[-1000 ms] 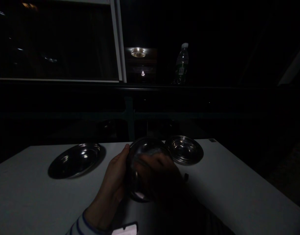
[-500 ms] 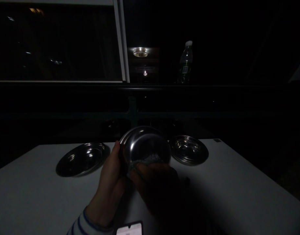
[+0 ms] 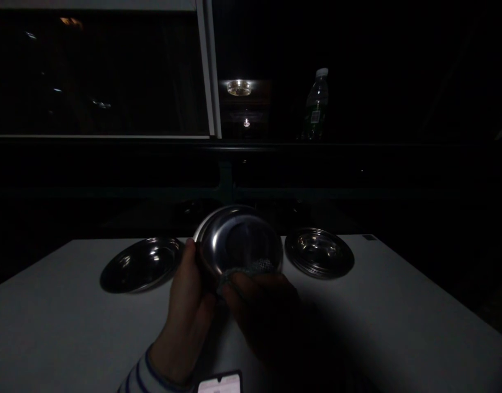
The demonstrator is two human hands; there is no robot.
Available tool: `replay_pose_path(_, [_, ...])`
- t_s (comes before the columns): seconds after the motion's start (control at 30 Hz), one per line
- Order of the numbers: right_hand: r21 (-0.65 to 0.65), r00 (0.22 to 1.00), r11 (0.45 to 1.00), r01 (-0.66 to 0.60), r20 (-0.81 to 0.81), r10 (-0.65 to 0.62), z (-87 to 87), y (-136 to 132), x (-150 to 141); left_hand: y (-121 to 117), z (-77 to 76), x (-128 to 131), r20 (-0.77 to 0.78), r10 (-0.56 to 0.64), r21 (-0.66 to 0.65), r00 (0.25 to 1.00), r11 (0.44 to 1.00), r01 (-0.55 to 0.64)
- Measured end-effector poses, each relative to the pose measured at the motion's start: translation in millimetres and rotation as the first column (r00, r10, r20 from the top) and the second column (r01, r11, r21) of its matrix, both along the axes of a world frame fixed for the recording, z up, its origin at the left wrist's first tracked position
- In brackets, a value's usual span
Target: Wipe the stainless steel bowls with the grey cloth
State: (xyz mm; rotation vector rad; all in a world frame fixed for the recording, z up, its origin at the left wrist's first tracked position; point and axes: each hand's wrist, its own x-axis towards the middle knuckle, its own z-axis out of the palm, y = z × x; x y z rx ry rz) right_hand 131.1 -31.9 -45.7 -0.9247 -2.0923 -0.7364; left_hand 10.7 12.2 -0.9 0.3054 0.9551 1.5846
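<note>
The scene is very dark. My left hand (image 3: pixel 189 303) grips the left rim of a shiny metal plate (image 3: pixel 238 240), which is tilted up with its hollow side toward me. My right hand (image 3: pixel 261 311), mostly in shadow, is closed on a small meshed cloth (image 3: pixel 254 267) pressed against the plate's lower inner edge. Both hands hover over a white table (image 3: pixel 49 327).
A second metal plate (image 3: pixel 142 265) lies flat on the table to the left, a third metal plate (image 3: pixel 319 252) to the right. A phone (image 3: pixel 220 383) shows at the bottom edge. A water bottle (image 3: pixel 316 106) stands on a dark ledge behind, beside a window frame.
The held plate has been raised and tipped up to face me. The right hand with the cloth has slid from the plate's middle to its lower edge.
</note>
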Motion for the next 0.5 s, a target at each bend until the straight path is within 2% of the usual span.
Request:
replay_pose_path(0.1, [-0.011,1.000,1.000,-0.007,-0.012,0.007,0.2,1,-1,-1,2.0,3,0.020,-0.084,-0.030,0.996,0.996,0.084])
replay_pose_path(0.2, [-0.012,1.000,1.000,0.001,-0.003,-0.001,0.0,2,3,0,4.9,-2,0.036,-0.026,0.001,0.999,1.000,0.025])
replay_pose_path(0.3, [0.000,1.000,1.000,0.009,-0.017,-0.009,-1.2,3,3,2,4.6,-8,0.035,-0.021,0.051,0.999,0.999,0.019])
replay_pose_path(0.43, [-0.045,1.000,0.999,0.015,-0.014,-0.016,-2.0,6,4,2,2.8,-8,0.037,-0.029,-0.004,0.999,1.000,0.029])
replay_pose_path(0.5, [-0.026,1.000,1.000,-0.017,-0.019,0.017,-1.7,8,8,1,3.5,-8,0.037,-0.015,0.012,0.999,1.000,0.015])
